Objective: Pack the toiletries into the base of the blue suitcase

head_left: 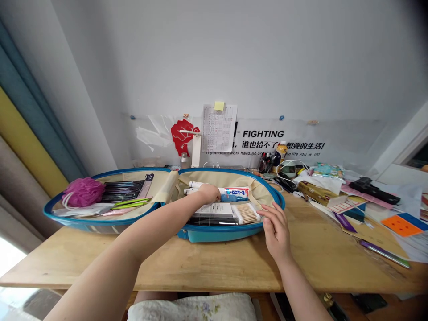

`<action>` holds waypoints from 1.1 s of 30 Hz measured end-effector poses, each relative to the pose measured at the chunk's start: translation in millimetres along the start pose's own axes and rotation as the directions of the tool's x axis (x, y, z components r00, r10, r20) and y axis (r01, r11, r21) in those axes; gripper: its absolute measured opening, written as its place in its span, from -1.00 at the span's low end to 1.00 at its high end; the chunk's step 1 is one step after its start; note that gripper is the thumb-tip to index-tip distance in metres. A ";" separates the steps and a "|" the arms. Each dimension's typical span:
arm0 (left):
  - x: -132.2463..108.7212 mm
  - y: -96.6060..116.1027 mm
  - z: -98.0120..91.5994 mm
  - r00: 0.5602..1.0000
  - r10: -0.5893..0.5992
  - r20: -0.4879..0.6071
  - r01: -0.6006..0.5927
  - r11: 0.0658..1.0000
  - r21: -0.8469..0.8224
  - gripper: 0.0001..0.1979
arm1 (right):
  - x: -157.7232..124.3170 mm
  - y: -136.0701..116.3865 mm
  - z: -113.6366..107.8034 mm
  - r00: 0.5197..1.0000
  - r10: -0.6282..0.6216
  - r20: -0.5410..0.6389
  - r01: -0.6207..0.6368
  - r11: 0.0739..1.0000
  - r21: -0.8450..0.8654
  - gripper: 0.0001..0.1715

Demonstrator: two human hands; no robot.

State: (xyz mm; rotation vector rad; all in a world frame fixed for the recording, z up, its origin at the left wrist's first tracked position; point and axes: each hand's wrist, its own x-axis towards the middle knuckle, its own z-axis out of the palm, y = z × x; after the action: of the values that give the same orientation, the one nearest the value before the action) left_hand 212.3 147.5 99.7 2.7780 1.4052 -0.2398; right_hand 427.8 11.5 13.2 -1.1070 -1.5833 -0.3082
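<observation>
A bump from the loosely spread right hand (277,228) could scatter the swabs (246,215); the left hand's (210,193) hold cannot be told.

We are showing two bare forearms (297,281), each smoothly tapering, ending in a bare left hand (210,193) and a bare right hand (278,235) with slender fingers (277,215). Below, we are noticing whitish, flower-printed cloth (160,310), unclear whether worn.

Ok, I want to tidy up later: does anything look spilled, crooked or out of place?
The right side of the desk: papers and an orange card lie strewn and overlapping. On the wall, a printed sheet hides part of the slogan banner. I see nothing spilled or damaged in the open turquoise case.
</observation>
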 end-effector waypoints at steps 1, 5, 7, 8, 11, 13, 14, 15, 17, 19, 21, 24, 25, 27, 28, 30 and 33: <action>0.2 -0.3 -0.7 1.000 0.002 0.002 -0.002 1.000 0.005 -0.77 | 0.0 0.0 0.0 1.000 0.002 -0.003 -0.002 1.000 0.002 -0.71; 0.3 -6.2 -3.8 1.000 0.002 -0.016 -0.002 1.000 0.017 -0.66 | 0.4 -0.4 0.0 1.000 0.012 -0.003 -0.012 1.000 0.001 -0.71; -0.6 -8.6 -4.2 1.000 0.009 -0.015 -0.009 1.000 0.023 -0.60 | 0.4 -0.6 0.0 1.000 0.011 0.001 -0.011 1.000 -0.007 -0.71; -1.2 -9.0 -4.1 1.000 0.016 -0.005 -0.016 1.000 0.027 -0.59 | 0.3 -0.6 0.0 1.000 0.008 -0.001 -0.008 1.000 -0.009 -0.71; -3.2 -6.5 -3.0 0.998 0.039 0.043 -0.040 0.999 0.034 -0.59 | 0.1 -0.9 0.0 1.000 0.010 -0.002 -0.010 1.000 -0.008 -0.71; -4.2 -4.1 -3.0 0.996 0.049 0.069 -0.052 0.998 0.032 -0.61 | 0.1 -1.2 0.0 1.000 0.015 0.003 -0.015 1.000 -0.002 -0.71; -4.5 -3.4 -3.5 0.996 0.051 0.073 -0.053 0.998 0.030 -0.61 | 0.1 -1.3 -0.1 1.000 0.015 0.002 -0.015 1.000 0.001 -0.71; -4.8 -3.2 -4.1 0.996 0.049 0.069 -0.051 0.998 0.028 -0.61 | 0.1 -1.3 -0.1 1.000 0.012 -0.002 -0.012 1.000 0.003 -0.71; -5.1 -4.3 -5.1 0.998 0.032 0.051 -0.034 0.999 0.025 -0.58 | 0.1 -1.3 -0.1 1.000 0.010 -0.008 -0.010 1.000 0.003 -0.71; -4.8 -6.5 -5.0 0.999 0.002 0.039 -0.003 1.000 0.023 -0.52 | 0.0 -0.9 -0.1 1.000 0.015 -0.003 -0.015 1.000 0.002 -0.71; -4.1 -8.4 -3.6 0.999 -0.022 0.049 0.021 1.000 0.021 -0.45 | -0.1 -0.6 0.1 1.000 0.012 -0.001 -0.012 1.000 0.004 -0.70; -2.9 -9.4 -0.9 0.997 -0.011 0.077 0.010 1.000 0.012 -0.43 | 0.0 -0.4 0.3 1.000 0.004 -0.006 -0.004 1.000 0.003 -0.70; -2.5 -9.4 -0.3 0.997 0.002 0.082 -0.003 1.000 0.007 -0.45 | 0.1 -0.5 0.3 1.000 0.005 -0.004 -0.005 1.000 0.002 -0.70; -2.0 -9.3 0.4 0.996 0.028 0.088 -0.027 1.000 -0.003 -0.46 | 0.2 -0.5 0.3 1.000 0.015 0.002 -0.015 1.000 0.000 -0.70; -1.9 -9.2 0.6 0.995 0.038 0.091 -0.038 0.999 -0.007 -0.46 | 0.2 -0.4 0.3 1.000 0.019 0.002 -0.019 1.000 0.000 -0.70; -1.5 -9.3 0.9 0.994 0.052 0.098 -0.052 0.999 -0.008 -0.44 | 0.1 0.0 0.3 1.000 0.021 0.002 -0.021 1.000 -0.001 -0.70; -1.0 -9.4 1.5 0.992 0.067 0.109 -0.068 0.998 -0.002 -0.44 | -0.2 0.6 0.3 1.000 0.015 0.007 -0.015 1.000 -0.006 -0.70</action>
State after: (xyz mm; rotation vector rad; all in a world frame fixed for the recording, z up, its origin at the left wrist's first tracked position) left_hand 204.0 152.2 98.9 2.7609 1.2852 -0.3838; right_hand 428.1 11.9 12.7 -1.1252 -1.5800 -0.2994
